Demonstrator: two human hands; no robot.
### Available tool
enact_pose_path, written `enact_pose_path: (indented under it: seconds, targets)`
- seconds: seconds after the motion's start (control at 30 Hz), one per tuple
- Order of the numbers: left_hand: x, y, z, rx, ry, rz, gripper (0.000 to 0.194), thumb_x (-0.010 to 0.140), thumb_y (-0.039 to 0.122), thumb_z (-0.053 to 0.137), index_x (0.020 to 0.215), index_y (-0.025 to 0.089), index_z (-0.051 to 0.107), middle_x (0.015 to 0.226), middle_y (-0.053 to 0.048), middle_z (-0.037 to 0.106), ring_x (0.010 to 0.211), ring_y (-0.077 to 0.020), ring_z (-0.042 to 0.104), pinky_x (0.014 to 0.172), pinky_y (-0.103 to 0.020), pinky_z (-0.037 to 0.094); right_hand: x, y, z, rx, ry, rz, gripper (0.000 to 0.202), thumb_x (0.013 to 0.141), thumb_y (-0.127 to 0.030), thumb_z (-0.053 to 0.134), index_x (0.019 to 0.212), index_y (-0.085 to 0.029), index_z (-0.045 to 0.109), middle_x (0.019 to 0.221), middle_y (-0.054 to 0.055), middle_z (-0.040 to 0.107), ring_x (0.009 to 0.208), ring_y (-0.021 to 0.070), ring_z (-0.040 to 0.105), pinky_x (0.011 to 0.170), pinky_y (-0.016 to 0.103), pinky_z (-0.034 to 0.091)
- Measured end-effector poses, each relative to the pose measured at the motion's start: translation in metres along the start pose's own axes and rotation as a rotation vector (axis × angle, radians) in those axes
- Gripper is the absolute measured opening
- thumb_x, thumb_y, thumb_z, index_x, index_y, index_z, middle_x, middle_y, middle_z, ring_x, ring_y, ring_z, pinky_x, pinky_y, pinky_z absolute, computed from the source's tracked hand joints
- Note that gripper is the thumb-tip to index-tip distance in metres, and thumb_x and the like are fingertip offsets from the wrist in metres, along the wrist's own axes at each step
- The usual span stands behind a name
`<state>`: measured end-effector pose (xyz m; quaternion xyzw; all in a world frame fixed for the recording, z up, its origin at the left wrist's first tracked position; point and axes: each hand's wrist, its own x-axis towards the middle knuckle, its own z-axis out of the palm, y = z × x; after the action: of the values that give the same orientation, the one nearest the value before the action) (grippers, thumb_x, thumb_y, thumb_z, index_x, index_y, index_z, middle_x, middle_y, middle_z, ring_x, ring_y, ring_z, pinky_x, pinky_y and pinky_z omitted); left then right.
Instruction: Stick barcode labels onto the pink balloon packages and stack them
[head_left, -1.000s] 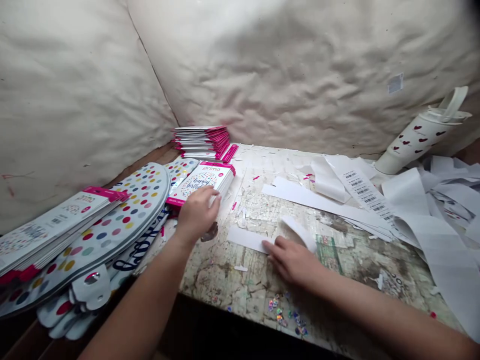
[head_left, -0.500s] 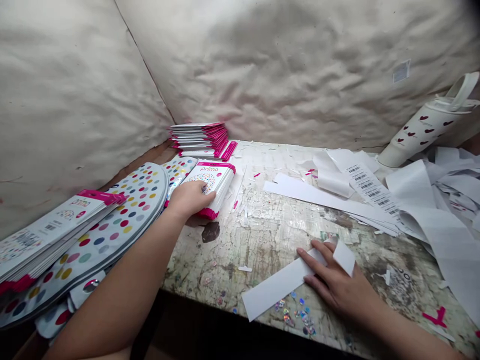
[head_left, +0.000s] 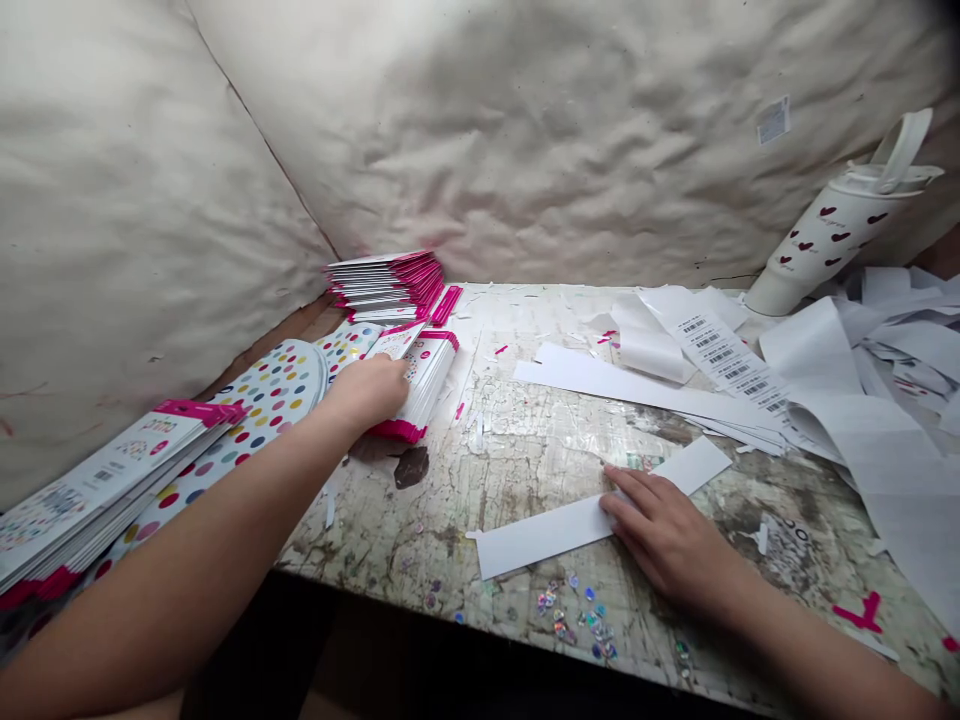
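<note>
On the left, my left hand [head_left: 373, 388] is closed on the top printed card [head_left: 396, 340], which is tilted up from a stack of pink-edged cards [head_left: 429, 385]. My right hand [head_left: 660, 525] rests, fingers spread, on a long white paper strip [head_left: 536, 537] lying flat on the worn table [head_left: 525, 450]. Behind the left hand stands a taller pile of pink-edged cards [head_left: 390, 285]. Polka-dotted round pieces [head_left: 281, 380] lie beside the left forearm, partly covered by more printed cards [head_left: 112, 485].
A white tumbler with hearts [head_left: 836, 235] leans at the back right. Barcode labels [head_left: 724, 360], white strips [head_left: 622, 385] and curled paper [head_left: 885, 430] cover the right side. Shiny round sequins [head_left: 592, 620] lie near the front edge; a wrinkled covering [head_left: 525, 150] hangs behind.
The top card has been lifted at an angle from its stack by my left hand. The white strip's curled end now lies flat, with my right hand on its middle.
</note>
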<state>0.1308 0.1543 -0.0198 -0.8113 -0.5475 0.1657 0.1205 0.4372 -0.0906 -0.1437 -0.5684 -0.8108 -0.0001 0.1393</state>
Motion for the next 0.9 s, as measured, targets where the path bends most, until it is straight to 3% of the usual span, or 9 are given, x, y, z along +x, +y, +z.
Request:
enact_pose_path:
  seconds: [0.17,0.27,0.43,0.57,0.63,0.7,0.77,0.83,0.9]
  targets:
    - [-0.003,0.008,0.003,-0.007,0.020,-0.006,0.056,0.079,0.057,0.039,0.103,0.013,0.063,0.105,-0.017,0.063,0.092,-0.0334,0.062,0.074,-0.039,0.047,0.001,-0.005,0.000,0.003,-0.004,0.006,0.031,0.087,-0.019,0.044,0.113,-0.019,0.061,0.137,0.015,0.048,0.122,0.0317,0.047,0.099,0.054,0.040]
    - [-0.003,0.008,0.003,-0.005,0.018,-0.013,0.051,0.080,0.053,0.037,0.101,0.014,0.063,0.103,-0.017,0.064,0.091,-0.0318,0.062,0.075,-0.038,0.047,0.001,-0.006,-0.001,0.032,0.010,0.025,0.030,0.088,-0.020,0.044,0.113,-0.021,0.061,0.138,0.014,0.046,0.124,0.0311,0.045,0.099,0.053,0.041]
    - [-0.004,0.007,0.000,-0.006,0.016,-0.011,0.047,0.080,0.049,0.037,0.099,0.015,0.064,0.103,-0.015,0.065,0.092,-0.0295,0.063,0.075,-0.035,0.046,-0.002,-0.001,-0.001,0.043,0.004,0.071,0.036,0.088,-0.030,0.048,0.124,-0.030,0.056,0.149,0.008,0.031,0.135,0.0342,0.030,0.100,0.058,0.037]
    - [-0.002,0.003,-0.001,-0.008,0.021,-0.004,0.044,0.082,0.046,0.037,0.097,0.016,0.065,0.102,-0.015,0.066,0.094,-0.0294,0.062,0.076,-0.034,0.046,0.013,-0.008,-0.018,0.172,0.024,0.069,0.039,0.087,-0.036,0.050,0.126,-0.031,0.054,0.146,0.008,0.036,0.135,0.0340,0.029,0.102,0.060,0.034]
    - [-0.002,0.000,-0.001,-0.009,0.024,-0.002,0.042,0.084,0.039,0.034,0.100,0.017,0.066,0.103,-0.015,0.066,0.094,-0.0284,0.062,0.077,-0.034,0.045,0.042,-0.020,-0.033,0.382,0.029,0.070,0.035,0.089,-0.032,0.047,0.122,-0.026,0.057,0.137,0.010,0.048,0.127,0.0286,0.042,0.101,0.050,0.040]
    - [-0.002,-0.004,0.000,-0.017,0.022,0.001,0.043,0.085,0.028,0.031,0.114,0.020,0.061,0.107,-0.013,0.066,0.094,-0.0263,0.063,0.078,-0.033,0.045,0.087,-0.033,-0.045,0.639,-0.041,0.075,0.031,0.089,-0.027,0.046,0.116,-0.023,0.060,0.117,0.009,0.062,0.105,0.0219,0.058,0.091,0.041,0.048]
    - [-0.003,-0.006,0.002,-0.041,0.021,-0.001,0.052,0.085,0.022,0.030,0.135,0.025,0.043,0.107,-0.012,0.067,0.091,-0.0254,0.064,0.075,-0.033,0.045,0.142,-0.045,-0.049,0.806,-0.114,0.126,0.024,0.084,-0.023,0.053,0.105,-0.023,0.065,0.108,0.006,0.066,0.088,0.0192,0.061,0.083,0.038,0.049]
    - [-0.005,-0.006,0.004,-0.075,0.015,-0.027,0.060,0.085,0.022,0.029,0.145,0.026,0.022,0.104,-0.013,0.068,0.087,-0.0274,0.065,0.071,-0.034,0.045,0.197,-0.052,-0.042,1.019,-0.202,0.277,0.021,0.081,-0.015,0.055,0.098,-0.021,0.066,0.101,0.005,0.067,0.080,0.0157,0.061,0.074,0.031,0.049]
    - [-0.007,-0.006,0.006,-0.103,0.010,-0.069,0.060,0.087,0.025,0.027,0.146,0.021,0.019,0.100,-0.015,0.068,0.086,-0.0306,0.065,0.069,-0.036,0.045,0.243,-0.056,-0.029,1.353,-0.311,0.494,0.021,0.080,-0.009,0.054,0.095,-0.018,0.065,0.094,0.004,0.066,0.068,0.0114,0.059,0.058,0.024,0.046]
